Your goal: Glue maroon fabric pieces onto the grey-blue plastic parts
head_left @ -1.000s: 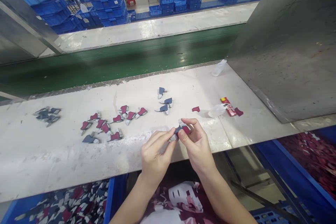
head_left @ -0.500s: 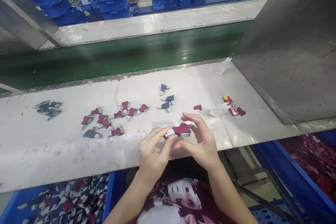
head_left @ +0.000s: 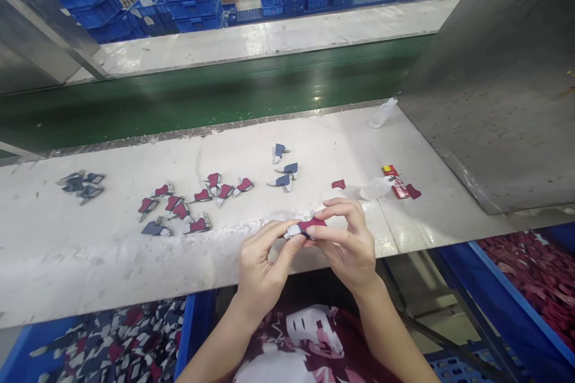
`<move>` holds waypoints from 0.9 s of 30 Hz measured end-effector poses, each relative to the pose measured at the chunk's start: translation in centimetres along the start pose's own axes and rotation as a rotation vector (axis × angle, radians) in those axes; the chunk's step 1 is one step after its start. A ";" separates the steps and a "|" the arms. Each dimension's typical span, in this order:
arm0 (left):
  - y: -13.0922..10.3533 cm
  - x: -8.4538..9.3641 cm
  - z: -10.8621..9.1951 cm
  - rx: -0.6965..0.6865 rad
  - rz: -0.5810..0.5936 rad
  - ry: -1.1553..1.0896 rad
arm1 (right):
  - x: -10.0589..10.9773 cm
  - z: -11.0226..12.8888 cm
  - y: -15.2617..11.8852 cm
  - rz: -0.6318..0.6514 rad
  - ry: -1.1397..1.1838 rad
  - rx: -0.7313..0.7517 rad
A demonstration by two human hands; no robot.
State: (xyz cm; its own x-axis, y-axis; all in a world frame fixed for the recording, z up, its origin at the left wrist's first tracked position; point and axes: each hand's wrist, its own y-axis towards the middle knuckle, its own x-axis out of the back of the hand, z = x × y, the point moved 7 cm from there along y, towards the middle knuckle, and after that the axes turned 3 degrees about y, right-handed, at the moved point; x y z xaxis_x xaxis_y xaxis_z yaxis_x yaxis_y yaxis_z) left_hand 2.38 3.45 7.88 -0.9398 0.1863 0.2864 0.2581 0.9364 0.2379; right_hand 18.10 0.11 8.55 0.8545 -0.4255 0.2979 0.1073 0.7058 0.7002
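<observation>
Fingers (head_left: 344,209) grip a red-topped part (head_left: 308,225) near the table's front edge (head_left: 135,300)

The bare left hand (head_left: 263,260) and bare right hand (head_left: 353,248) are held close together, fingers (head_left: 269,233) bent, bare forearms (head_left: 220,338) angled inward.

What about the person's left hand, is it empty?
No, the left hand pinches the pale end of a maroon-and-grey piece between its thumb and fingers.
</observation>
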 end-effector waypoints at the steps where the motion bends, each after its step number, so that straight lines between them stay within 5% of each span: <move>1: 0.0 -0.1 0.1 -0.009 0.004 -0.006 | -0.1 -0.1 -0.1 -0.005 0.009 0.006; 7: 0.3 -0.1 2.5 0.044 0.040 0.046 | -2.2 -1.2 -0.5 0.127 -0.017 0.001; 11: 1.4 2.9 5.4 0.044 -0.028 0.342 | -2.7 -2.7 -1.1 0.219 -0.108 -0.034; 15: 2.9 7.3 6.4 -0.014 -0.227 0.856 | 1.5 -4.4 -1.8 -0.049 -0.383 -0.065; 17: 3.7 7.7 6.2 -0.041 -0.242 0.956 | 4.1 -5.0 -2.3 -0.227 -0.541 -0.071; 21: 5.8 3.9 6.4 -0.142 -0.038 0.898 | 6.8 -6.4 -3.3 -0.400 -0.691 -0.180; 27: 8.9 -1.6 8.3 -0.060 0.207 0.776 | 5.6 -10.1 -4.5 -0.159 -0.612 -0.415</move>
State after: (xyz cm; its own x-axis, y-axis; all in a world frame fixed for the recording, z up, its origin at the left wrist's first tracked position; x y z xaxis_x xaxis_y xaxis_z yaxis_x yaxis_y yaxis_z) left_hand 4.33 13.95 1.86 -0.4541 0.0742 0.8879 0.4425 0.8837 0.1524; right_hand 27.54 0.28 0.55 0.3913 -0.6929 0.6056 0.4918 0.7137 0.4988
